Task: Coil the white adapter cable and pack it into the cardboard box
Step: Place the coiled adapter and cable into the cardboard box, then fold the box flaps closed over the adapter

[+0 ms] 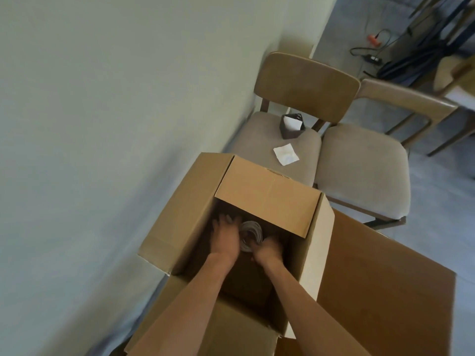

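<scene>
Both my arms reach down into the open cardboard box (267, 196). The white adapter cable (253, 231) is wound into a coil deep inside the box, between my hands. My left hand (226, 237) lies against the coil's left side with its fingers spread out. My right hand (268, 249) is at the coil's lower right edge, and its fingers curl onto the loops. The bottom of the box is dark, and the lower part of the coil is hidden by my hands.
The box flaps stand open, one large flap (385, 291) folded out to the right. Behind the box stand two wooden chairs (305, 91); the nearer seat carries a small dark box (293, 125) and a white paper (286, 154). A wall runs along the left. Cables lie on the floor (375, 51) far back.
</scene>
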Demonstrator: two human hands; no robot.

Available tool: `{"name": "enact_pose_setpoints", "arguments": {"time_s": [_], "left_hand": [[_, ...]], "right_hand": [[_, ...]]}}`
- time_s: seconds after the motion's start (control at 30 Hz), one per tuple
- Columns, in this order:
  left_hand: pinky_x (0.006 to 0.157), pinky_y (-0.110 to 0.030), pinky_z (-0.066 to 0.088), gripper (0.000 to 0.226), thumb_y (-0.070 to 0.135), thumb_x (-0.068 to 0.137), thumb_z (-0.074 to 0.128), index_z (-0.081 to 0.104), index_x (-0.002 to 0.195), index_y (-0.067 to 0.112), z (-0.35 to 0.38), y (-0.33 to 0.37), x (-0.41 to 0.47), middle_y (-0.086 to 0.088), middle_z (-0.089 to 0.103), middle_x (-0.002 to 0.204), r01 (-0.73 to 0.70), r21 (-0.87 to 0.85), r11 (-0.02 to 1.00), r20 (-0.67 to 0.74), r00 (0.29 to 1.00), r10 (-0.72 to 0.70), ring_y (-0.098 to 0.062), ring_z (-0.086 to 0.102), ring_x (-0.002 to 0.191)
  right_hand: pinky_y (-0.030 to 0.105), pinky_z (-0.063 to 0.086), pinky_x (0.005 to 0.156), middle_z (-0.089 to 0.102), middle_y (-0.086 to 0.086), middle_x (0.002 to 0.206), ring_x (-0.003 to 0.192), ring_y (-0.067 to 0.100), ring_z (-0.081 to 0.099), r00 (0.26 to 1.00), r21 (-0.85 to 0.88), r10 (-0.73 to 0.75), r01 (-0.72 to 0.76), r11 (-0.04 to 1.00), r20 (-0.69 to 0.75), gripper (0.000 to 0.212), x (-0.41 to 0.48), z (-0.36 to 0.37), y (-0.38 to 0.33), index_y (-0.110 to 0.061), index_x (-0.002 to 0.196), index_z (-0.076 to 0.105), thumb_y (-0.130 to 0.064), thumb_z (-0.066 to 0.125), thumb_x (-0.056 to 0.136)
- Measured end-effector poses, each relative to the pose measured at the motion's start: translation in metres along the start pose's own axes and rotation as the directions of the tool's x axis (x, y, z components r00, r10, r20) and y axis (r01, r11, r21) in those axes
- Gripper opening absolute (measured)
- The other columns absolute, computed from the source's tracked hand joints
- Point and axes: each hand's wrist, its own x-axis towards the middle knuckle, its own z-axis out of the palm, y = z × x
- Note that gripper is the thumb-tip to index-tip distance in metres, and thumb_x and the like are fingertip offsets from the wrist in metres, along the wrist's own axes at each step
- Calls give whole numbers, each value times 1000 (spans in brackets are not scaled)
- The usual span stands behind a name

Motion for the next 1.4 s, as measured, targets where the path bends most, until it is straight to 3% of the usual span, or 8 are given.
{"name": "enact_pose_setpoints", "arguments": {"time_s": [0.1,0.27,0.43,0.63,0.77,1.07,1.2,1.4], "left_hand": [[118,-51,31,45,20,106,43,40,151,21,-2,3,1,-24,28,160,-25,81,996,34,999,22,-43,28,147],[123,-55,19,61,22,102,50,28,158,20,-6,2,-7,-26,14,166,-80,212,974,17,997,78,-44,12,153],[113,-45,39,34,13,99,57,63,132,7,-13,0,-13,-25,23,160,-51,131,990,-27,998,55,-38,32,143],[98,-39,54,30,9,105,46,68,123,2,-14,-5,-6,-19,49,143,-71,-88,994,-80,995,64,-30,64,112],[91,-40,57,28,6,103,48,73,112,2,-15,-3,-5,-17,66,119,-72,-79,994,-90,994,65,-31,68,104],[85,-39,60,20,5,101,55,74,108,5,-28,1,-16,-15,73,106,-104,-72,992,-32,994,102,-28,72,95],[82,-39,60,16,9,100,58,74,103,8,-35,4,-32,-11,70,102,-113,-106,988,-43,993,109,-24,69,89],[80,-31,57,16,21,100,61,76,103,16,-69,12,-64,-1,72,95,-118,-256,959,-69,992,104,-15,69,83]], "right_hand": [[35,55,79,72,18,114,103,30,70,998,1,0,0,1000,-64,36,-5,-2,2,-2,121,66,-33,64,102],[30,51,82,67,15,127,116,29,65,990,-187,-49,24,982,-134,24,-9,-4,4,-3,125,65,-13,56,106],[32,54,93,64,14,131,118,27,65,978,-288,-95,38,957,-185,27,-5,1,6,-6,129,64,-6,51,106],[35,53,97,63,14,134,123,29,61,969,-308,-157,94,947,-189,32,3,-7,6,-9,134,60,-13,64,102],[36,54,98,64,14,133,122,28,62,967,-338,-171,100,936,-187,30,4,-8,8,-9,131,63,-14,65,102],[27,58,87,74,9,116,106,20,71,948,-421,-262,165,892,-182,18,-18,-14,5,-10,118,71,-8,64,101],[20,49,69,75,7,108,88,14,68,926,-485,-360,264,834,-115,16,-38,-25,3,-11,113,71,-7,63,100],[25,51,65,71,3,96,73,12,61,814,-505,-581,506,699,13,14,-73,-56,-6,-14,101,73,-16,60,101]]}}
